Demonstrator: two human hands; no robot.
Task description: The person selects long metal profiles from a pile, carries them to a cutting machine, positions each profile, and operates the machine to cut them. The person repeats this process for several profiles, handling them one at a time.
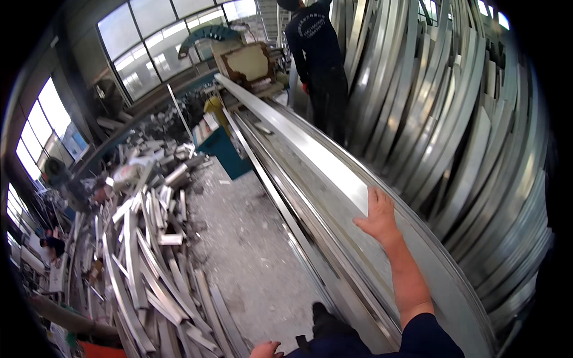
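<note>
At a long metal bench [447, 292], I am resting my right hand [380, 216], thumb spread wide, at the near end of a silver metal bar [316, 153], seemingly steadying it while the bench is apparently bearing its length. My left hand [266, 349] is showing only partly below, and I cannot tell whether it is gripping anything.

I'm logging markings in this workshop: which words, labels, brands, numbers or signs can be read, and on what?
Co-worker's dark shirt: pale lettering across the back, too small and blurred to quote.
Long metal bar at the right hand: none readable.
</note>
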